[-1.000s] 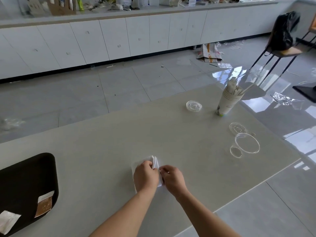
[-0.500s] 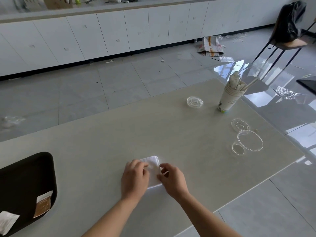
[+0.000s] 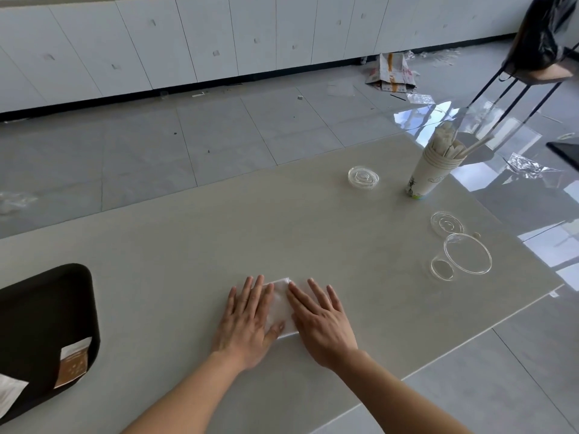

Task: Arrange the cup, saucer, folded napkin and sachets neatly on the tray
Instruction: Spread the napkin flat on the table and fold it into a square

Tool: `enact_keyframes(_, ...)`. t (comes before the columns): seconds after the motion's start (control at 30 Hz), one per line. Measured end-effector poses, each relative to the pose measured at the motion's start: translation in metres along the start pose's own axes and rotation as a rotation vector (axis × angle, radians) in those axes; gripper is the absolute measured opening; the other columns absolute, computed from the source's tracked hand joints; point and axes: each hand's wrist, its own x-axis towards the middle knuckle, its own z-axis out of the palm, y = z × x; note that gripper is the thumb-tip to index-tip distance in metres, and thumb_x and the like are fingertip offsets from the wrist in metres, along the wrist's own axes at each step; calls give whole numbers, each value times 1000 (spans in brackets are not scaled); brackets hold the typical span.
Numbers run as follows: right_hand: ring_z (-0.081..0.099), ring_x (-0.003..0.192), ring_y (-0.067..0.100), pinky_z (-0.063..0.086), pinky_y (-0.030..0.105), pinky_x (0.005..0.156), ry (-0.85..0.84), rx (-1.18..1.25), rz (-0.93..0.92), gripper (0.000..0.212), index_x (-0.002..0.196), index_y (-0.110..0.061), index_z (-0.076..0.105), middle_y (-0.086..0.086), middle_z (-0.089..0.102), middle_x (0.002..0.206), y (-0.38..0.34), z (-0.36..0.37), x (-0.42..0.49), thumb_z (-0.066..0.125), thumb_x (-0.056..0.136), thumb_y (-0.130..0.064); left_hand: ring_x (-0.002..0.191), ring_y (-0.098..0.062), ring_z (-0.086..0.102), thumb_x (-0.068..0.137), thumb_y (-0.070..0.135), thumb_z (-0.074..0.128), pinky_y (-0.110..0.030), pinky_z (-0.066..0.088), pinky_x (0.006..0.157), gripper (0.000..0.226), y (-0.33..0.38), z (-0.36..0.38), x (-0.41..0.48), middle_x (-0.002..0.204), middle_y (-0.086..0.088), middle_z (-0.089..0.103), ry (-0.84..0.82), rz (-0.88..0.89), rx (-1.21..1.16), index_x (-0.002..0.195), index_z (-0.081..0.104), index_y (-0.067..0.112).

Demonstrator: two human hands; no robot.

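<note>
White paper is all I have under my palms: the folded napkin (image 3: 279,305) lies on the table (image 3: 194,233), and my left hand (image 3: 247,321) and right hand (image 3: 319,321) rest flat on it, fingers spread, pressing rather than gripping. Neither hand has closed on anything; only a strip of the napkin shows between them.

Far off to the left of my hands sits the black tray (image 3: 47,305), and on its near end lie a brown sachet (image 3: 73,361) and a white sachet (image 3: 11,394), so I judge that part is done. The napkin is creased but not yet on the tray.

Well off to the right and ahead of my hands stands the paper cup (image 3: 430,177), with sticks poking out of it, and nearer my right hand a clear round dish (image 3: 467,253), which I take for the saucer. Neither is on the tray, so most of the arranging is left.
</note>
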Motion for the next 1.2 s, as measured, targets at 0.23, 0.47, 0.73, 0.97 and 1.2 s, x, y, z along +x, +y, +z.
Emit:
enact_keyframes(0.23,31,143,22,17,40,121,20,121,67,54,147,-30,37,-9,36,156,-7,-23,16,47,95,-42,137,-40,35,90,57,31,-50,38,108,71,6,-14,-23,150,-20,36,73,-159,-112,143,40,12)
enact_keyframes(0.47,21,145,22,25,38,117,-168,46,-17,70,155,-30,16,-14,21,162,-13,-33,55,53,96,-36,98,-32,60,86,50,59,-40,50,77,56,18,-28,-48,106,-13,62,-4,-487,-313,124,56,10)
enact_keyframes(0.73,39,128,26,36,34,104,-125,3,10,68,147,-23,37,-2,47,138,-14,-30,49,67,88,-33,96,-29,61,79,41,68,-34,45,70,22,20,-34,-31,96,-4,67,23,-740,-667,84,60,21)
enact_keyframes(0.97,42,112,24,41,30,96,-93,54,99,45,119,-24,64,0,51,118,-17,-41,44,75,78,-38,68,-22,55,77,15,67,-30,37,59,14,16,-35,-30,70,7,59,118,-681,-829,73,54,19)
enact_keyframes(1.2,57,81,13,44,29,68,-150,519,280,15,89,-27,64,-11,62,81,-34,-53,33,70,80,-38,69,-17,65,73,7,66,-24,46,58,16,-11,-48,-28,71,7,68,317,-780,-1126,75,65,23)
